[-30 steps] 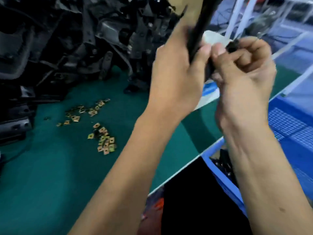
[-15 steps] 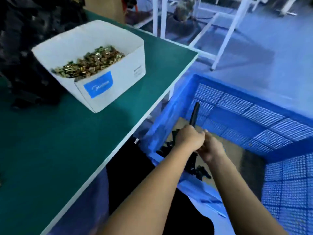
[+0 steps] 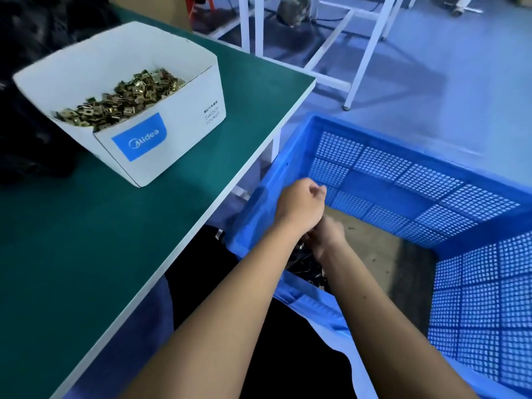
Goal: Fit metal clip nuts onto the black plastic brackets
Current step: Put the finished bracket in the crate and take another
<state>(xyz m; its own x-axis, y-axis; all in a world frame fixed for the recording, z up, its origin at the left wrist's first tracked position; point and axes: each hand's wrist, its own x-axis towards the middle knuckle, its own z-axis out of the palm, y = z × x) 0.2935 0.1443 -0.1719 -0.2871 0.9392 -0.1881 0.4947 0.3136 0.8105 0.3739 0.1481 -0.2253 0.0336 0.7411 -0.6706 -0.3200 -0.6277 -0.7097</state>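
Observation:
Both my hands are over the blue mesh crate (image 3: 403, 180) beside the table. My left hand (image 3: 300, 205) hovers at the crate's near left corner with its fingers curled into a fist, and nothing shows in it. Just below it, my right hand (image 3: 328, 237) reaches down to a small heap of black plastic brackets (image 3: 305, 264) on the crate floor; its fingers are hidden behind my left wrist. Brass-coloured clip nuts (image 3: 123, 99) fill a white cardboard box (image 3: 161, 131) on the green table (image 3: 86, 240).
A dark pile of black plastic parts (image 3: 34, 133) lies on the table behind and left of the box. White metal frame legs (image 3: 365, 53) stand on the blue floor beyond the crate. The crate floor is brown with few parts on it.
The long black bracket held upright in both hands half a second ago is no longer in my left hand. My right hand has dropped lower into the crate, and the view has come closer.

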